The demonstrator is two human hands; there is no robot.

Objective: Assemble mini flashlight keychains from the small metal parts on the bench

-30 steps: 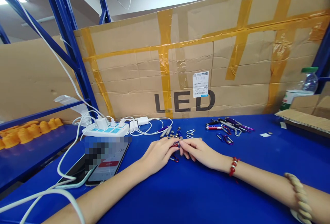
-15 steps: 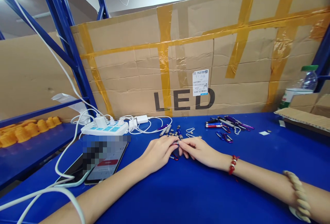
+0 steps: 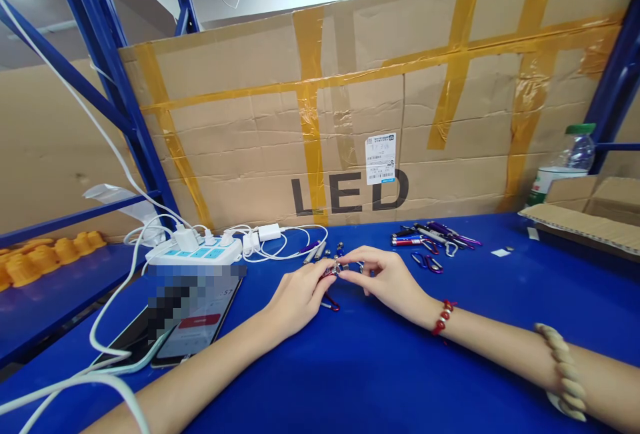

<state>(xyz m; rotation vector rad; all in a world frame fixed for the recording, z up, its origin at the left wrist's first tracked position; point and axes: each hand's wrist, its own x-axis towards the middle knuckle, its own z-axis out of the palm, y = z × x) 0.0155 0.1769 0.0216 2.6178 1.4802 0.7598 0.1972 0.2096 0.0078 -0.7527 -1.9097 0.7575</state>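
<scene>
Both my hands meet over the middle of the blue table (image 3: 380,381). My left hand (image 3: 299,294) pinches a small red keychain flashlight (image 3: 331,271), whose red carabiner clip (image 3: 330,302) hangs below the fingers. My right hand (image 3: 387,277) pinches the same flashlight at its tip, fingers curled. Just behind the hands lie several loose small flashlight parts (image 3: 320,250).
A pile of finished keychain flashlights (image 3: 433,237) lies right of the hands. A white power strip (image 3: 193,253) with chargers and cables, and phones (image 3: 193,321), sit at left. A taped cardboard sheet (image 3: 350,121) stands behind; a carton (image 3: 583,215) and bottle (image 3: 563,166) at right. Orange parts (image 3: 45,254) lie far left.
Both hands have lifted slightly off the table with the small flashlight between them. The view has shifted a little to the right.
</scene>
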